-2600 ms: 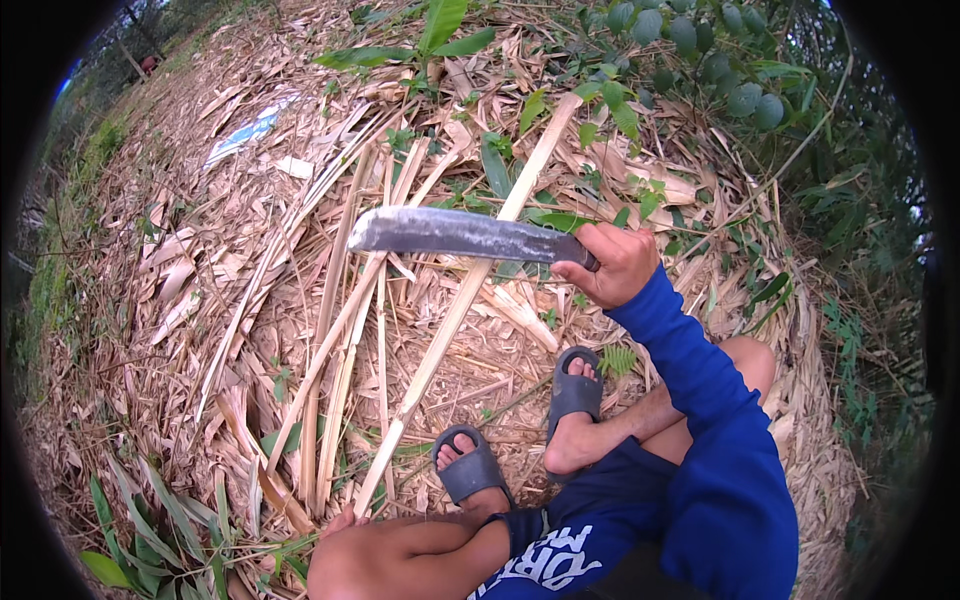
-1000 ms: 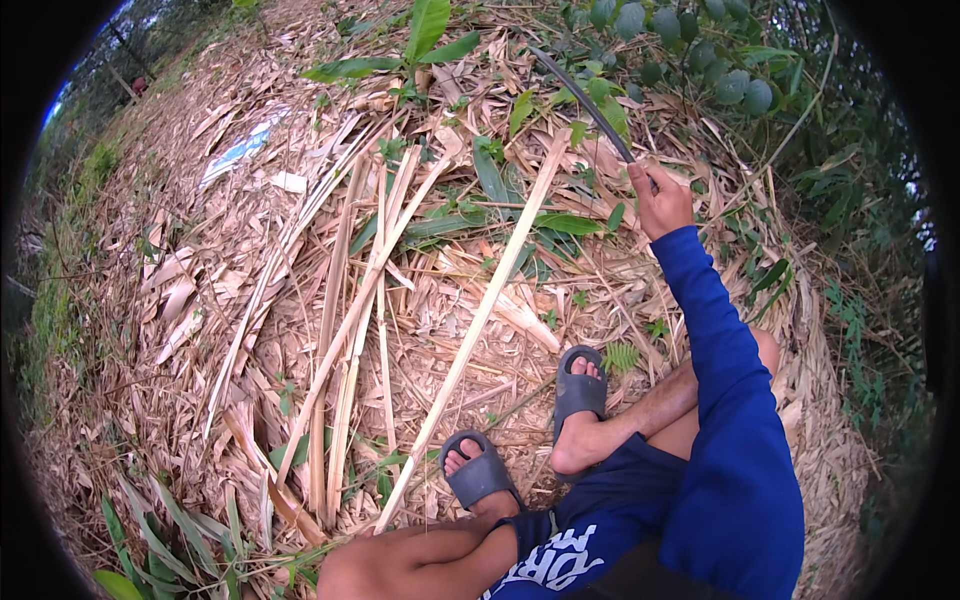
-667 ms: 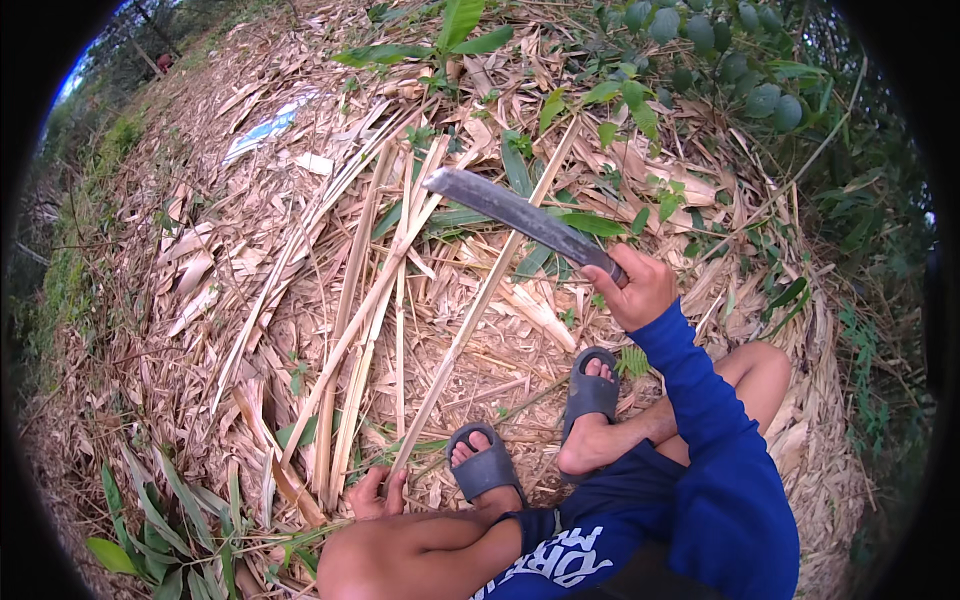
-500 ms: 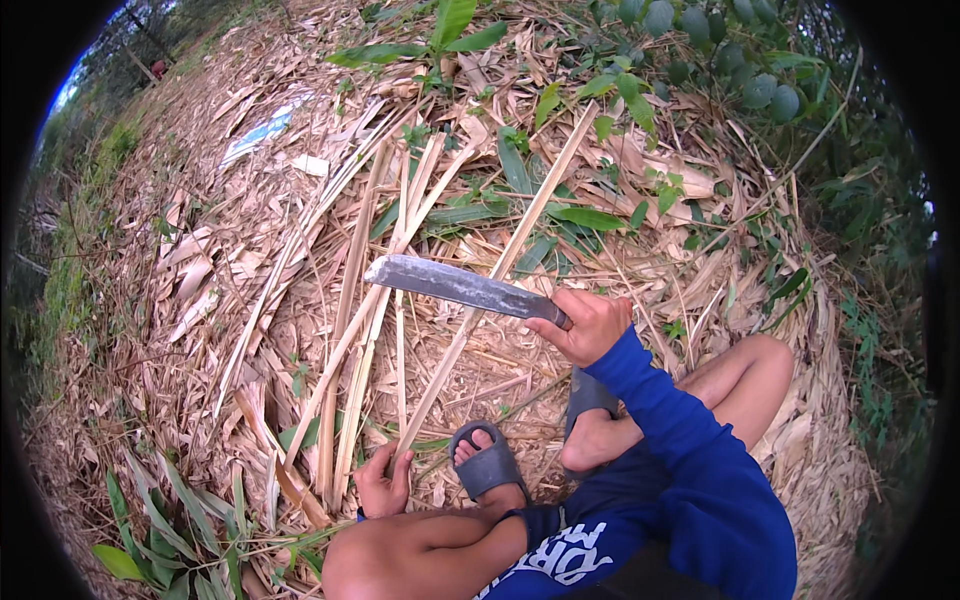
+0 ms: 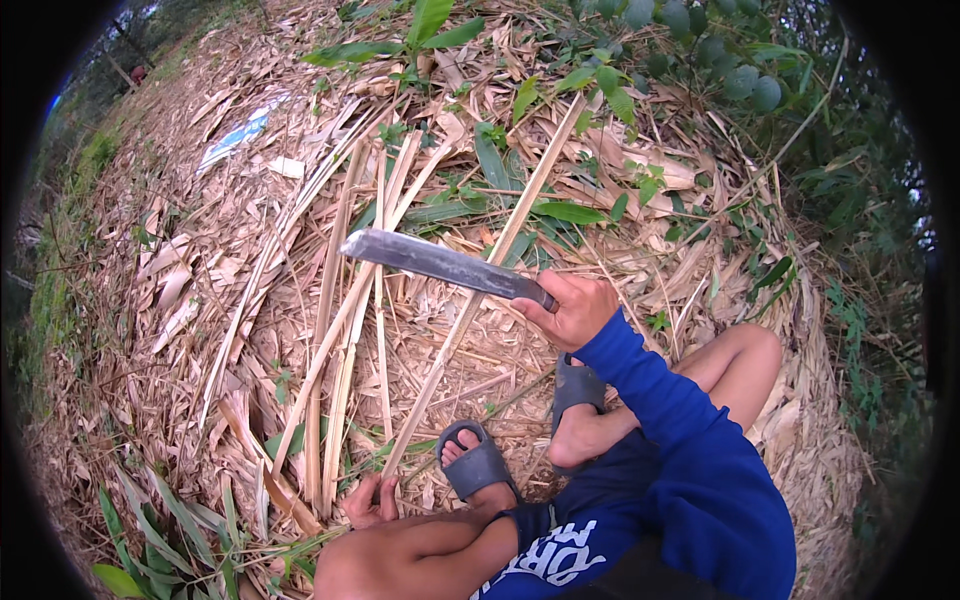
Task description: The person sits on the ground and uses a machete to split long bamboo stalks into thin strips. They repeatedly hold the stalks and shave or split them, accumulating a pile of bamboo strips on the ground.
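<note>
From my remote seat I see first the ground, which is covered everywhere with dry bamboo husks and pale leaves. Green plants grow along its far edge and right edge, and some green blades stand at the near left corner.

On the middle of this ground lies a bundle of split bamboo strips, running from the near side to the far side. Beside it, on the right, one long bamboo strip lies diagonal, from near the left hand up toward the far right.

The person sits at the near right corner, in a blue long sleeve, with bare knees and grey sandals on both feet.

The machete is in the air above the strips, close to the middle of the ground. Its blade points to the left and a little away, and it crosses over the long strip.

The right hand is closed tightly around the machete handle. The left hand is low at the near edge, with fingers curled on the near end of the long strip; how firm this hold is I cannot tell.

A flat blue and white scrap lies far away by the far left corner.
</note>
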The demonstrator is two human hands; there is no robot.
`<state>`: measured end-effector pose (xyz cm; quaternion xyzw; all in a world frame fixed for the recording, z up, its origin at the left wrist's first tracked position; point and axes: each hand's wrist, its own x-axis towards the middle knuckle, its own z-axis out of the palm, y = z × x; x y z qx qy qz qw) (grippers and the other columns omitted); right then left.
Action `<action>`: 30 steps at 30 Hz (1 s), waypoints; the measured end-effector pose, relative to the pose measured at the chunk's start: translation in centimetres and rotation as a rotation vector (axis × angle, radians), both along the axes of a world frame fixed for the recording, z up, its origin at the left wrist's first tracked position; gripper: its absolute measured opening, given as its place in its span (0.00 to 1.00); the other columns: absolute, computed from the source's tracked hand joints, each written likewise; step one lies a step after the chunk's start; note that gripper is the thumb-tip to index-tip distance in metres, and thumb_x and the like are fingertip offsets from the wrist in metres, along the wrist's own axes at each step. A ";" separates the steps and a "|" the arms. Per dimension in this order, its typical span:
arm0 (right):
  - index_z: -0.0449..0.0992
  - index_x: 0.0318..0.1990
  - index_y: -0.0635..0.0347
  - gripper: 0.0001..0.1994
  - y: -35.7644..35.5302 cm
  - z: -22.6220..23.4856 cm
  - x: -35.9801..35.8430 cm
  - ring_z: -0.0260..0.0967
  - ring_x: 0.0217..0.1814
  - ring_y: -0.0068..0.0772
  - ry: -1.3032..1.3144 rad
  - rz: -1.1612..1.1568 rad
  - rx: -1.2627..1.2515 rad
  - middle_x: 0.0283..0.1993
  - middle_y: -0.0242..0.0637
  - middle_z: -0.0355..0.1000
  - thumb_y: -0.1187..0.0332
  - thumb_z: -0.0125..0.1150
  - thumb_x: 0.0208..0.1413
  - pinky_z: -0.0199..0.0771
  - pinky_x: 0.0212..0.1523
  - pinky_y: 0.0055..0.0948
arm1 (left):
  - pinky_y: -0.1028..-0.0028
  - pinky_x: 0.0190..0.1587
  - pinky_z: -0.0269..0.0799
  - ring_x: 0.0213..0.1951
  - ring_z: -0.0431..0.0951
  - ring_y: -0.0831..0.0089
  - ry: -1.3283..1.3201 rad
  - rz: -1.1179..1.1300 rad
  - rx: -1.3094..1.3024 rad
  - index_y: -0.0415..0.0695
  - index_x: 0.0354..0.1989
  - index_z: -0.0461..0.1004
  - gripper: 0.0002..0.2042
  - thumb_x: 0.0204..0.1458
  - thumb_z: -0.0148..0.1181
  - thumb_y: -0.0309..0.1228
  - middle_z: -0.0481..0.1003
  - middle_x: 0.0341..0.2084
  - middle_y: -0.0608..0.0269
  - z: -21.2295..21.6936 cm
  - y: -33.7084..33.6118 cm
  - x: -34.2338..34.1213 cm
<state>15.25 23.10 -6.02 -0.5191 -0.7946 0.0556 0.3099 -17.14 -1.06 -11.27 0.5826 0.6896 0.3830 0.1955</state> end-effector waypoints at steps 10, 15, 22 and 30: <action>0.71 0.25 0.55 0.26 4.5 1.6 4.0 0.70 0.20 0.49 0.025 -0.120 0.031 0.16 0.42 0.67 0.39 0.53 0.58 0.68 0.21 0.44 | 0.75 0.25 0.67 0.21 0.73 0.74 0.042 -0.010 -0.005 0.41 0.35 0.78 0.05 0.51 0.66 0.27 0.76 0.21 0.59 6.2 -1.3 0.4; 0.74 0.26 0.56 0.27 7.6 1.7 6.8 0.71 0.19 0.49 0.026 -0.271 -0.069 0.16 0.42 0.68 0.38 0.53 0.57 0.69 0.21 0.44 | 0.79 0.31 0.69 0.27 0.75 0.78 -0.044 -0.693 -0.519 0.43 0.39 0.79 0.07 0.54 0.63 0.30 0.78 0.26 0.62 20.4 5.0 6.8; 0.74 0.27 0.56 0.27 8.5 2.8 6.8 0.70 0.18 0.50 0.009 -0.204 -0.023 0.15 0.43 0.67 0.38 0.52 0.58 0.68 0.22 0.44 | 0.84 0.39 0.72 0.35 0.78 0.83 0.105 -0.845 -0.671 0.46 0.44 0.80 0.10 0.57 0.60 0.33 0.80 0.33 0.67 25.2 6.8 9.0; 0.74 0.27 0.56 0.27 8.5 3.3 6.3 0.70 0.20 0.51 -0.007 -0.019 0.102 0.13 0.44 0.65 0.39 0.52 0.59 0.67 0.23 0.44 | 0.85 0.40 0.72 0.37 0.79 0.82 -0.076 -0.729 -0.770 0.49 0.49 0.79 0.12 0.58 0.59 0.33 0.80 0.36 0.67 24.4 5.8 8.8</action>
